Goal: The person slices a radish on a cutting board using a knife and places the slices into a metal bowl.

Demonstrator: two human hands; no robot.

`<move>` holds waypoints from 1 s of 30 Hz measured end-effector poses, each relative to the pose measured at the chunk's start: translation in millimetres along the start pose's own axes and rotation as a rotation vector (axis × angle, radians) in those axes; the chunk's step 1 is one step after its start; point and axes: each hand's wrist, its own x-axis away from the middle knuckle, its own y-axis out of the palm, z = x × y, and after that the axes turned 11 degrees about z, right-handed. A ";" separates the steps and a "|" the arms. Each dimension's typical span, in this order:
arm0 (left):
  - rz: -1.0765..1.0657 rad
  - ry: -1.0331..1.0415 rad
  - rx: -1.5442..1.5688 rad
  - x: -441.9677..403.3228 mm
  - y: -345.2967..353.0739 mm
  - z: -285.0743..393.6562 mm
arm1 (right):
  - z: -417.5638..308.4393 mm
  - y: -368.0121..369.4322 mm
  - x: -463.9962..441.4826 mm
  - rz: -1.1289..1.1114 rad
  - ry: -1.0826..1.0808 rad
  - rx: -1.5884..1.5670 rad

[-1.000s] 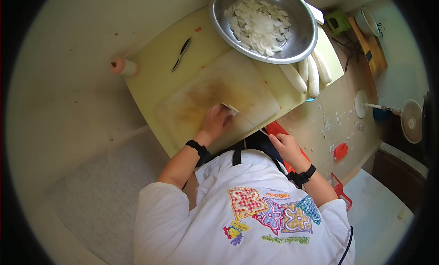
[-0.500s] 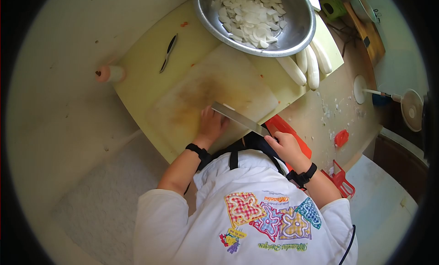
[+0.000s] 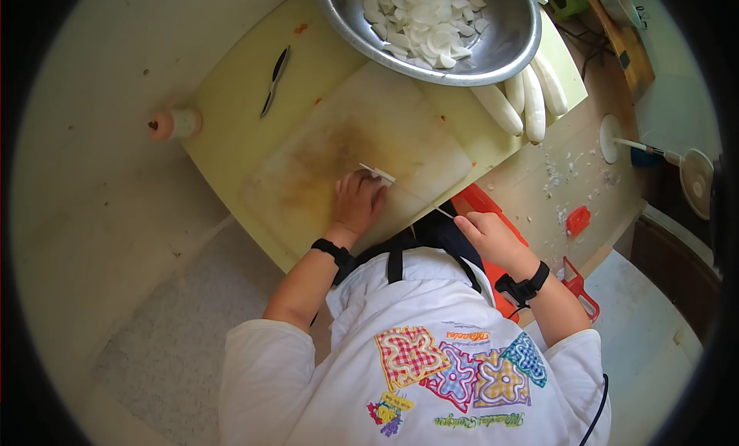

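Observation:
My right hand (image 3: pixel 489 236) is closed on the handle of a knife (image 3: pixel 416 197), whose thin edge-on blade reaches left over the stained cutting board (image 3: pixel 292 157). Beside the blade's far end, my left hand (image 3: pixel 358 203) has its fingers curled on a small white piece, mostly hidden by the fingers. Thin white slices (image 3: pixel 379 173) stand against the blade just past the fingertips. Beyond the board, a metal bowl (image 3: pixel 504 53) holds many white slices (image 3: pixel 431 22).
Several peeled white vegetables (image 3: pixel 533 103) lie right of the bowl. A peeler (image 3: pixel 275 80) is at the table's far left, near a pink-capped bottle (image 3: pixel 175 125). Below are a red stool (image 3: pixel 485 203) and a fan (image 3: pixel 695 184).
The knife blade, seen broadside half a second ago, has turned edge-on beside my left fingers. My right hand has shifted slightly right. The view has moved a little.

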 end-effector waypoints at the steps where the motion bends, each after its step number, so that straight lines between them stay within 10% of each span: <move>1: -0.004 0.002 0.009 -0.2 0.1 -0.7 | 0.4 -1.3 -1.7 -0.013 -0.001 0.001; 30: 0.058 0.004 0.036 -0.4 1.6 0.3 | -19.2 36.8 -45.3 -0.074 -0.060 0.054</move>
